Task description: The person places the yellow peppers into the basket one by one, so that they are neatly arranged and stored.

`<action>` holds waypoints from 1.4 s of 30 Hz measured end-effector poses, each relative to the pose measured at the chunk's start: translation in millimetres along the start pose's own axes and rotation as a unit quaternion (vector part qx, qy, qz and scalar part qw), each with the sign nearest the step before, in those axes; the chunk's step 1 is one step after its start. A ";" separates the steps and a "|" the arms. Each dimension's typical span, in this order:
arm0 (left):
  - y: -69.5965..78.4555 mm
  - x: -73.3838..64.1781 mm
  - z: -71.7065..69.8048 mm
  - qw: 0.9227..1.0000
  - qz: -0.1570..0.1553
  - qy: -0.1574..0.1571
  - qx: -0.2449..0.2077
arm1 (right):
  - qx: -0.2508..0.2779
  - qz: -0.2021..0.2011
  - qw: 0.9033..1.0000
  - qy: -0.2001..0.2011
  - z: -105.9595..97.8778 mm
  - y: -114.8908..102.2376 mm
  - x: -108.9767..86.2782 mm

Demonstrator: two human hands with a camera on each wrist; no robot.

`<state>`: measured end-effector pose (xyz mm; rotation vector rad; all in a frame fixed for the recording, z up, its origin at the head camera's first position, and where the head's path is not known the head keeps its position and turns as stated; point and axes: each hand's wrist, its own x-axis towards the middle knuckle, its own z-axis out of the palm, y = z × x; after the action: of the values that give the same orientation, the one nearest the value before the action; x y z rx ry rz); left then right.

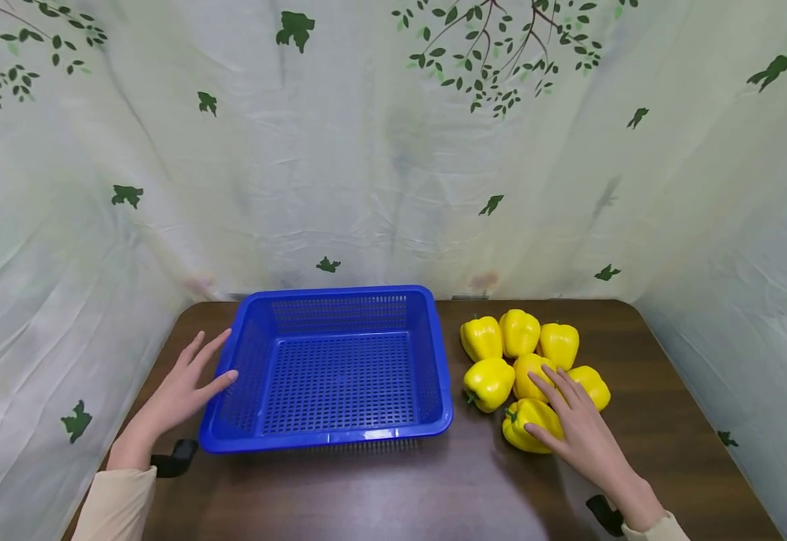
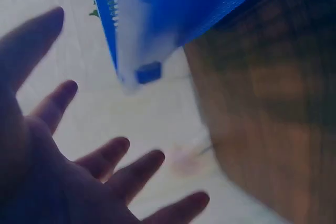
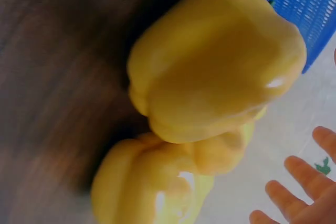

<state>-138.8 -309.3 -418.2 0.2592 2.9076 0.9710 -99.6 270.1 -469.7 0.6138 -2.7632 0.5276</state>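
Observation:
A blue plastic basket (image 1: 339, 445) with slotted walls stands on the table, nothing inside it. My left hand (image 1: 176, 394) is spread beside the basket's left rim, its fingers straight and holding nothing; the left wrist view shows the fingers (image 2: 142, 171) apart from the blue wall. To the right lies a cluster of several yellow bell peppers (image 1: 489, 383). Over its near right side hovers my right hand (image 1: 586, 432), fingers extended above the nearest bell pepper (image 1: 525, 428). In the right wrist view the fingers (image 3: 310, 179) are clear of the large bell pepper (image 3: 215, 66).
The brown wooden table (image 1: 393, 496) has its back edge close to a pale curtain (image 1: 366, 173) printed with leaves and branches. Curtain also hangs along both sides. A dark strap (image 1: 176, 458) sits at the left wrist, another strap (image 1: 604, 515) at the right.

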 end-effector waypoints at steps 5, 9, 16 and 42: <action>-14.3 11.0 2.2 0.994 0.015 -0.040 -0.103 | 0.010 0.021 1.000 -0.008 1.5 1.9 -8.5; -26.0 17.7 5.7 0.976 0.005 -0.089 -0.198 | 0.021 0.037 0.999 -0.012 3.1 3.4 -14.5; -38.5 28.6 10.4 0.948 -0.013 -0.147 -0.281 | 0.032 0.043 0.999 -0.008 4.2 5.3 -22.4; -48.8 29.8 30.8 0.922 -0.035 -0.131 -0.363 | 0.045 0.009 0.999 -0.015 16.4 6.6 -33.6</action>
<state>-171.3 -324.1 -472.4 0.2063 2.1170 1.7415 -76.0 281.0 -497.3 0.6216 -2.7875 0.6552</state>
